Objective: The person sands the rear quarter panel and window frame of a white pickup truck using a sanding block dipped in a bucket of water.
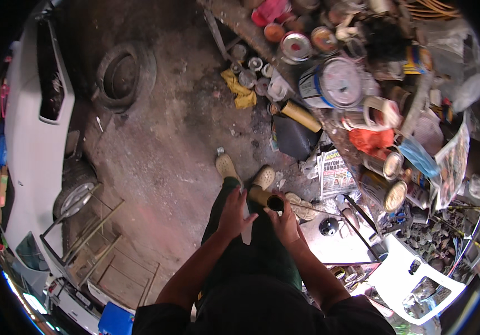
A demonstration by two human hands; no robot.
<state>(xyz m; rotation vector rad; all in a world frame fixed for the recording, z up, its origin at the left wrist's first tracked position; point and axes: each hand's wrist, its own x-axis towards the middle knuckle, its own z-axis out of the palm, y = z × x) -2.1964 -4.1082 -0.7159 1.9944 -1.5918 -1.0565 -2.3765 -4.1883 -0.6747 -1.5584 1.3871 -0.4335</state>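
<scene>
One bare left hand (232,218) is showing its thumb spread from its fingers beside a pale narrow strip (246,226); whether it is pinching that, one cannot tell. In this same head view, a brown hollow cylindrical tube (261,195) is sitting between the hands, its long axis slanting down rightward to a dark open end. The bare right hand (287,223) is lying nearer that end, fingers bending beside the rim, their grip unclear.

1. Newspaper (337,174), right: a bold black headline in capitals, legible, beneath a yellow title strip.
2. Pail (311,89), far right: blue-and-white label, its print too blurred to read.
3. Paper sheet (455,162), farther right: print too small to read.
</scene>
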